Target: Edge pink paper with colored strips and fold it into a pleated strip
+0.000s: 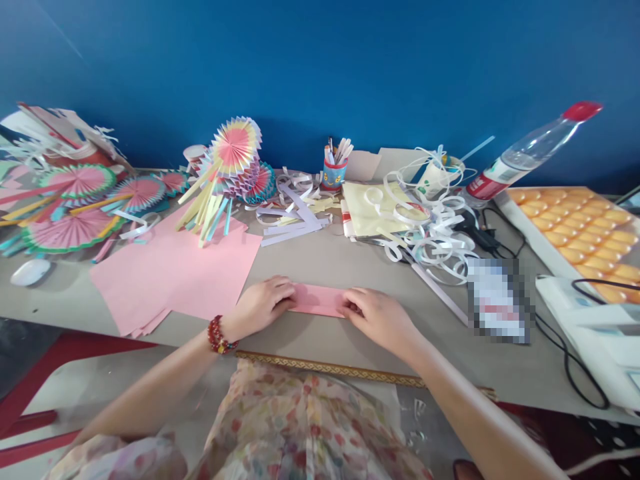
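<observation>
Head view: left hand (263, 305) and right hand (377, 316) press curled fingers onto a folded pink paper strip (320, 300), right of the pink paper stack (175, 273).

Both hands rest on a narrow folded pink paper strip (319, 300) that lies flat on the grey table (320, 260). The left hand (263, 305) presses the left end with bent fingers, and the right hand (377, 313) presses the right end; the middle of the strip shows between them. On the left wrist sits a red bead bracelet (219, 335). Just left of the left hand lies a stack of pink paper sheets (175, 277). Beyond the hands stand folded paper fans (235, 148) and a small cup with pens (334, 170). Beyond the right hand lie curled white paper strips (430, 227), and further right a plastic bottle (530, 157) leans.
</observation>
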Available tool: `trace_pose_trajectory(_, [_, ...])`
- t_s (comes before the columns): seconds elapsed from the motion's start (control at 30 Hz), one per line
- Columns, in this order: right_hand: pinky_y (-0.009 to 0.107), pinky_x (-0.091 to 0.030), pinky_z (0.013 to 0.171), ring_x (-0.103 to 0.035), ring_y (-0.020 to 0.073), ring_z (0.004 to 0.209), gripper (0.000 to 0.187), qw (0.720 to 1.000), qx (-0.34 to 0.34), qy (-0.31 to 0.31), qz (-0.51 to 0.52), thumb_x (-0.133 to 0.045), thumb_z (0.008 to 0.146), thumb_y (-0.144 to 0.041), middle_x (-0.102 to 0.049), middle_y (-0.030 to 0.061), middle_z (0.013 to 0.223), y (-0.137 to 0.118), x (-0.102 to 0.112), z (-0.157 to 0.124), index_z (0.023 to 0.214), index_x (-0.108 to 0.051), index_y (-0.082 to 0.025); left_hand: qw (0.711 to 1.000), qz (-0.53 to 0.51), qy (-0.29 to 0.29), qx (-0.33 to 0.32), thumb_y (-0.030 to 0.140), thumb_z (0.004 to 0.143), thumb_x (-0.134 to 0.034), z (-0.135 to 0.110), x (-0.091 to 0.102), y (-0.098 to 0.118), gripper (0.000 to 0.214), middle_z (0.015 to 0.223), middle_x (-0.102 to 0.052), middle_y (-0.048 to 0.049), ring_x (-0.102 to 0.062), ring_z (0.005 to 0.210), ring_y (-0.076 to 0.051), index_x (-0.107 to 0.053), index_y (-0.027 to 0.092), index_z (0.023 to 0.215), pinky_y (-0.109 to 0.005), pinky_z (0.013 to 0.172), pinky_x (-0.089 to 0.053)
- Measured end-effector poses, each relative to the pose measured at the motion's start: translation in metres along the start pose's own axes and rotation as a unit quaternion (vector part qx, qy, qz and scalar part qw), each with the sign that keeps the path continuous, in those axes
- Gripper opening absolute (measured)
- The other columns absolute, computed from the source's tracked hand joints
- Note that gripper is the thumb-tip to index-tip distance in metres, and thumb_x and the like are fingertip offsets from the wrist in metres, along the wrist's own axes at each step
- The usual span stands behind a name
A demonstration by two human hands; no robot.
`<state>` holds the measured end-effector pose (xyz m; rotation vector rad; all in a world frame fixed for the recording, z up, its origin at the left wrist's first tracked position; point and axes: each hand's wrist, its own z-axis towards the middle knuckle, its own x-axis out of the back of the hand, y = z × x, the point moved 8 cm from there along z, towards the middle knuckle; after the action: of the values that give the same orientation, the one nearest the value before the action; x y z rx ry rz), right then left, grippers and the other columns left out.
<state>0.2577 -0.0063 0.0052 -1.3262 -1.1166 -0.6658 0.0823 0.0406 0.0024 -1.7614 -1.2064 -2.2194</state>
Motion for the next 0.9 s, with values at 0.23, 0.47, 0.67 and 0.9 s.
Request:
trace_pose_trajectory(0.23, [0.024, -0.035, 0.066, -0.059, 0.0163, 0.079, 0.011, 0.998, 0.047, -0.006, 0.041, -0.057, 0.092, -0.021, -0.065, 0.001, 0.081, 0.01, 0.003, -0.001, 0.082, -0.062, -0.021, 1.0, 0.005, 0.004, -0.005, 0.023, 0.099, -0.043, -0.001, -0.002, -0.001, 0.019, 0.09, -0.059, -0.0039, -0.056, 0.09, -0.019, -0.056, 0.019, 0.086, -0.029, 0.076, -0.044])
trace_pose_trajectory(0.47, [0.023, -0.035, 0.065, -0.058, 0.0143, 0.076, 0.011, 0.994, 0.04, -0.02, 0.103, -0.059, 0.092, -0.025, -0.067, -0.0012, 0.083, 0.019, 0.0, 0.004, 0.081, -0.061, -0.022, 1.0, 0.01, 0.0, 0.0, 0.025, 0.1, -0.043, -0.001, -0.003, -0.002, 0.019, 0.09, -0.059, -0.004, -0.056, 0.089, -0.02, -0.054, 0.019, 0.086, -0.029, 0.076, -0.043])
trace_pose_trajectory(0.67, [0.022, -0.032, 0.062, -0.056, 0.0128, 0.071, 0.012, 0.993, 0.034, -0.033, 0.11, -0.062, 0.089, -0.025, -0.065, -0.0012, 0.081, 0.02, 0.004, 0.012, 0.078, -0.061, -0.021, 1.0, 0.018, -0.008, 0.006, 0.027, 0.101, -0.041, -0.001, -0.005, -0.005, 0.021, 0.09, -0.058, -0.0039, -0.056, 0.09, -0.02, -0.052, 0.02, 0.085, -0.03, 0.077, -0.043])
trace_pose_trajectory(0.9, [0.021, -0.03, 0.061, -0.054, 0.0118, 0.07, 0.013, 0.996, 0.034, -0.032, 0.079, -0.063, 0.09, -0.023, -0.063, -0.0014, 0.08, 0.017, 0.005, 0.014, 0.078, -0.061, -0.02, 1.0, 0.011, -0.004, 0.004, 0.027, 0.101, -0.04, -0.001, -0.004, -0.005, 0.021, 0.091, -0.059, -0.004, -0.056, 0.089, -0.02, -0.053, 0.02, 0.086, -0.03, 0.077, -0.043])
